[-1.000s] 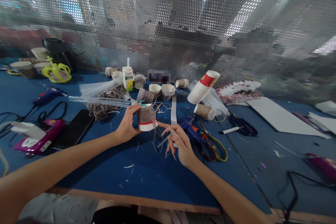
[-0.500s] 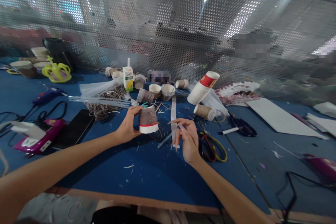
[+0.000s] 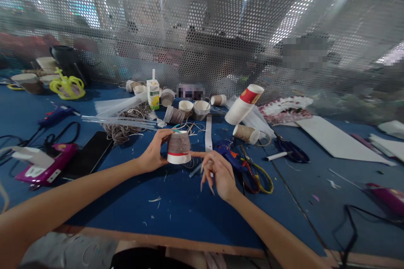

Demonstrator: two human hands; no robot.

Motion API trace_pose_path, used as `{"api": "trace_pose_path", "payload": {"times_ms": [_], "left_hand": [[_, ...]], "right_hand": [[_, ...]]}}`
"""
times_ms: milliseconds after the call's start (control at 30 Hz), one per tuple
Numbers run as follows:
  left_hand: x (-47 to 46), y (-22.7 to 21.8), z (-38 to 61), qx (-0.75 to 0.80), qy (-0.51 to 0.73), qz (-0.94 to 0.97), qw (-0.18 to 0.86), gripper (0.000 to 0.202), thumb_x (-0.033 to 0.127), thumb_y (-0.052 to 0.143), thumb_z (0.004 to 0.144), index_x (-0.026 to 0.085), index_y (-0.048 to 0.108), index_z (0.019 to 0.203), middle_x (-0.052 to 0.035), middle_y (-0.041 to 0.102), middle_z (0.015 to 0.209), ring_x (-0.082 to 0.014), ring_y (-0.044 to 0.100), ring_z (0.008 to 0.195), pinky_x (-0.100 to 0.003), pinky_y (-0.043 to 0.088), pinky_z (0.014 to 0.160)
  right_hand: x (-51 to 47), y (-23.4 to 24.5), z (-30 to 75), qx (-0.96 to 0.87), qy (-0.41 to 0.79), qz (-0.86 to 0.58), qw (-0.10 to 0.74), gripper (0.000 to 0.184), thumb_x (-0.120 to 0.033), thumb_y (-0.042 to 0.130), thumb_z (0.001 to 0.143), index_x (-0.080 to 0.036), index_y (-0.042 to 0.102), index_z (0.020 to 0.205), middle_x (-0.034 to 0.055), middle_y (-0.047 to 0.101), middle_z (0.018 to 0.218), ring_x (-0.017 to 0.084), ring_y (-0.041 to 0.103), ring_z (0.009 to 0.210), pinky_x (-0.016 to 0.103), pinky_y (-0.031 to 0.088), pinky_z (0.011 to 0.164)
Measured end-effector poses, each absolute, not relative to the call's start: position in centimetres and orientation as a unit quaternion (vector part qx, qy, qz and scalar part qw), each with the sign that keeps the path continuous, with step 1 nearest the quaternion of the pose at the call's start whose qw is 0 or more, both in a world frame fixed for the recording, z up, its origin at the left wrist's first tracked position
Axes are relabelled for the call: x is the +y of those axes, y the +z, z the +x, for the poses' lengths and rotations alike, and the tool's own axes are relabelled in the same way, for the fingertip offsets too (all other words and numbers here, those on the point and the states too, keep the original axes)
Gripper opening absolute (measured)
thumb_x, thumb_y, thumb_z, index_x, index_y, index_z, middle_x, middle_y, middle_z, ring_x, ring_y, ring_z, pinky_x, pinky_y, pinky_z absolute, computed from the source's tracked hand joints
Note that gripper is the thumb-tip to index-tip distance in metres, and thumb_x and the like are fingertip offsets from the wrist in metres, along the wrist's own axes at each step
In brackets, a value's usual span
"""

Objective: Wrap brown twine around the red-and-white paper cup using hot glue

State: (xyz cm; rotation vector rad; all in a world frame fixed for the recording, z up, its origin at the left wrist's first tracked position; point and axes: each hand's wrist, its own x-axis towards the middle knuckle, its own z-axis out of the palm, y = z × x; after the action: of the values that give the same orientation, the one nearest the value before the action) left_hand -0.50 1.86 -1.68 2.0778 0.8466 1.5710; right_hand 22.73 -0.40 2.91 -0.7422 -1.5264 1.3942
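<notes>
My left hand (image 3: 153,151) grips an upside-down paper cup (image 3: 179,143) between thumb and fingers. Brown-grey yarn is wound round most of its wall, and a red stripe and white band show near its lower rim. With the index finger stretched out, my right hand (image 3: 219,172) reaches the cup's right side near the red stripe; its other fingers hang loosely apart, holding nothing visible. A blue glue gun (image 3: 232,155) lies just behind this hand, beside scissors with yellow-edged handles (image 3: 263,178). A flat white strip (image 3: 208,132) runs behind the hand.
Behind the cup lie a yarn tangle (image 3: 121,130), clear glue sticks (image 3: 118,122), a drink carton (image 3: 153,94) and several yarn-wrapped cups. A leaning stack of paper cups (image 3: 238,111) stands right of centre. A black phone (image 3: 90,155) and magenta power strip (image 3: 47,166) are at left.
My right hand has moved slightly down and left, its index finger now extended to the cup's side. The blue glue gun behind it has come into view. My left hand keeps its hold.
</notes>
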Motion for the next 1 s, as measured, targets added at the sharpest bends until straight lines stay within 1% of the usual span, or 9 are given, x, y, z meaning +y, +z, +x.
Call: {"api": "trace_pose_path", "payload": {"times_ms": [167, 233, 300, 400, 467, 533, 633, 867, 1000], "left_hand": [[1.8, -1.7, -0.8, 0.292, 0.566, 0.745, 0.201, 0.075, 0.029, 0.079, 0.070, 0.023, 0.034, 0.130, -0.0166, 0.043, 0.128, -0.0318, 0.052, 0.124, -0.051, 0.048, 0.102], [1.8, -1.5, -0.9, 0.282, 0.554, 0.757, 0.201, 0.077, 0.029, 0.079, 0.070, 0.023, 0.032, 0.131, -0.0169, 0.043, 0.128, -0.0317, 0.052, 0.124, -0.051, 0.047, 0.103], [1.7, -1.3, -0.9, 0.272, 0.536, 0.775, 0.193, 0.080, 0.028, 0.080, 0.069, 0.024, 0.031, 0.132, -0.0176, 0.044, 0.128, -0.0323, 0.051, 0.126, -0.052, 0.046, 0.104], [1.6, -1.0, -0.9, 0.241, 0.521, 0.800, 0.172, 0.085, 0.025, 0.083, 0.066, 0.026, 0.029, 0.132, -0.0194, 0.047, 0.132, -0.0349, 0.046, 0.132, -0.055, 0.043, 0.105], [1.7, -1.0, -0.8, 0.213, 0.521, 0.809, 0.169, 0.087, 0.023, 0.084, 0.065, 0.027, 0.028, 0.132, -0.0204, 0.048, 0.135, -0.0354, 0.046, 0.133, -0.057, 0.042, 0.106], [1.7, -1.1, -0.7, 0.189, 0.521, 0.814, 0.172, 0.086, 0.022, 0.083, 0.066, 0.027, 0.029, 0.133, -0.0211, 0.048, 0.137, -0.0350, 0.046, 0.133, -0.057, 0.042, 0.106], [1.7, -1.0, -0.6, 0.184, 0.515, 0.819, 0.173, 0.089, 0.022, 0.084, 0.064, 0.028, 0.029, 0.133, -0.0206, 0.049, 0.137, -0.0348, 0.047, 0.132, -0.057, 0.043, 0.105], [1.2, -0.6, -0.9, 0.260, 0.436, 0.844, 0.175, 0.109, 0.034, 0.089, 0.056, 0.026, 0.023, 0.142, -0.0217, 0.042, 0.137, -0.0398, 0.045, 0.132, -0.058, 0.046, 0.102], [1.0, -0.8, -1.0, 0.290, 0.415, 0.850, 0.144, 0.123, 0.045, 0.088, 0.051, 0.025, 0.013, 0.146, -0.0247, 0.036, 0.141, -0.0437, 0.039, 0.134, -0.062, 0.048, 0.097]], "right_hand": [[0.3, 2.6, 22.8, -0.566, 0.544, -0.307, 0.539, 0.040, -0.050, 0.042, 0.093, -0.019, 0.052, 0.069, 0.0049, 0.071, 0.081, 0.001, 0.028, 0.026, 0.020, 0.038, 0.028], [0.3, 2.5, 23.0, -0.573, 0.505, -0.315, 0.563, 0.035, -0.050, 0.041, 0.093, -0.021, 0.051, 0.078, 0.0027, 0.069, 0.081, 0.002, 0.029, 0.028, 0.019, 0.036, 0.028], [0.1, 2.6, 23.1, -0.611, 0.463, -0.313, 0.560, 0.029, -0.052, 0.049, 0.090, -0.024, 0.050, 0.097, 0.0054, 0.066, 0.103, 0.002, 0.035, 0.033, 0.020, 0.040, 0.030], [-0.5, 3.0, 22.9, -0.713, 0.429, -0.295, 0.470, 0.068, -0.045, 0.072, 0.076, -0.032, 0.034, 0.131, 0.0144, 0.028, 0.151, 0.002, 0.046, 0.045, 0.025, 0.049, 0.038], [-0.7, 3.0, 22.5, -0.765, 0.423, -0.278, 0.398, 0.096, -0.035, 0.081, 0.067, -0.038, 0.021, 0.142, 0.0167, 0.008, 0.158, 0.003, 0.050, 0.049, 0.027, 0.050, 0.040], [-0.8, 2.6, 22.2, -0.787, 0.417, -0.260, 0.372, 0.100, -0.026, 0.079, 0.070, -0.040, 0.015, 0.145, 0.0173, 0.011, 0.158, 0.005, 0.053, 0.052, 0.028, 0.050, 0.040], [-0.5, 1.8, 22.0, -0.792, 0.383, -0.258, 0.399, 0.083, -0.017, 0.067, 0.079, -0.038, 0.022, 0.145, 0.0159, 0.024, 0.154, 0.006, 0.053, 0.053, 0.028, 0.050, 0.043], [0.0, 1.4, 22.4, -0.803, 0.336, -0.273, 0.410, 0.081, -0.025, 0.074, 0.075, -0.033, 0.029, 0.141, 0.0174, 0.034, 0.148, 0.008, 0.051, 0.052, 0.030, 0.050, 0.045], [-0.1, 1.5, 22.5, -0.809, 0.307, -0.298, 0.403, 0.081, -0.017, 0.071, 0.074, -0.033, 0.029, 0.141, 0.0166, 0.036, 0.148, 0.006, 0.048, 0.048, 0.028, 0.046, 0.041]]}}
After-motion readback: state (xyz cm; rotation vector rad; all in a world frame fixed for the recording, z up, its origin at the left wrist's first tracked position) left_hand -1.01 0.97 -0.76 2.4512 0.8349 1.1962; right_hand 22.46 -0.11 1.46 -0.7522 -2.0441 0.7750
